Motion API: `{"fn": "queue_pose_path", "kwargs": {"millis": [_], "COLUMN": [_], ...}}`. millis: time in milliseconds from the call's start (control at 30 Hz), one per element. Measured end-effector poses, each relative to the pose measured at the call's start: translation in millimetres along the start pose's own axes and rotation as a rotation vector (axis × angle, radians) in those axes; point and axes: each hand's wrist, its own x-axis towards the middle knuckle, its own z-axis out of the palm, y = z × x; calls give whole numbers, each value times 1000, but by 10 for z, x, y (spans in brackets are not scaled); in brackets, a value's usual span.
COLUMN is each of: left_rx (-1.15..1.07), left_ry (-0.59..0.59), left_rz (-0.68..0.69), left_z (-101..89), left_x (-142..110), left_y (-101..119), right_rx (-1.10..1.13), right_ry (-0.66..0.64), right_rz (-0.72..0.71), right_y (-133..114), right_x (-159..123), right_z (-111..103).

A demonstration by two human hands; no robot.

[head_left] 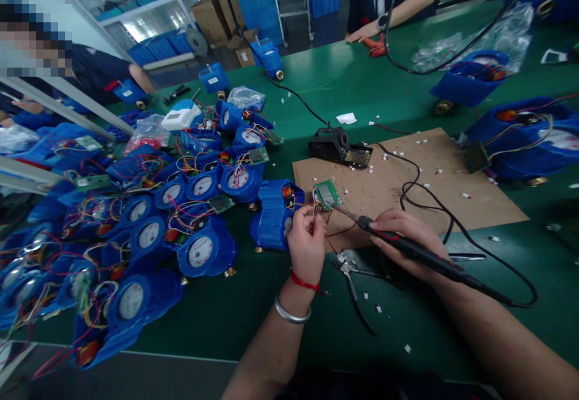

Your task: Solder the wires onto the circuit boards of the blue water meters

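Note:
My right hand point(407, 231) is closed around a black soldering iron point(425, 255), whose metal tip reaches a small green circuit board point(328, 193) lying on a brown board point(407, 183). My left hand point(306, 240) is pinched on thin coloured wires point(316, 207) that run from the circuit board to a blue water meter point(274, 213) lying just to its left. The iron's black cable point(434, 207) loops across the brown board.
Several blue water meters point(136, 219) with loose wiring fill the left of the green table point(226, 309). A black soldering stand point(335, 143) sits behind the board. Pliers point(353, 279) lie near my wrists. More meters point(525, 140) sit at the right. Other people work at the far side.

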Motion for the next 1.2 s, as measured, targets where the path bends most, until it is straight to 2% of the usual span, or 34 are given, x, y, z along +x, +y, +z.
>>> {"fn": "queue_pose_path", "kwargs": {"millis": [1200], "left_rx": [-12], "left_ry": [31], "left_rz": [11], "left_z": [10], "left_x": [-11], "left_y": [28], "right_rx": [23], "right_ry": [-49], "right_rz": [20], "right_y": [34], "right_x": [7], "right_z": [34]}}
